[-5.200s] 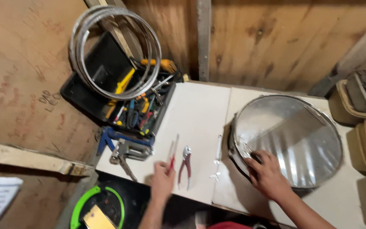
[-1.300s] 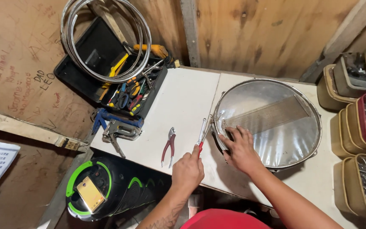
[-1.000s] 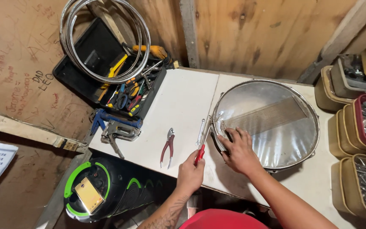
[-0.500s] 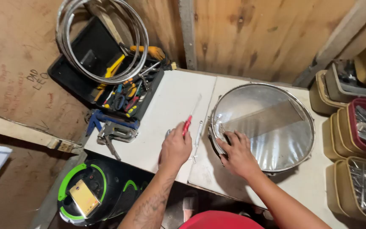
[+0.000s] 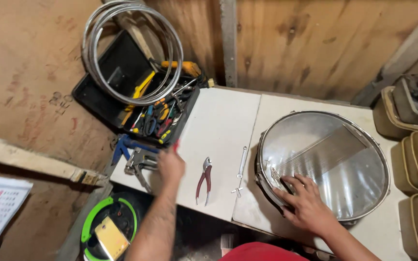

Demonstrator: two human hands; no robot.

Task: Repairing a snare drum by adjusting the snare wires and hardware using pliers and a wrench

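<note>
Left hand [image 5: 170, 166] has moved from mid-table to the toolbox [image 5: 139, 104] edge, fingers pinching a red-handled tool [image 5: 175, 145]; right hand [image 5: 307, 207] stays spread flat on the drum [image 5: 324, 164] rim; pliers [image 5: 204, 179] lie between

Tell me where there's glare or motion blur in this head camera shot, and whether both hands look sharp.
Head view: soft glare washes the clear drum head, with a bright streak across it; the right hand resting on its near edge is sharp; the left hand by the toolbox is slightly smeared, the red item at its fingertips unclear; corners look dim.
</note>
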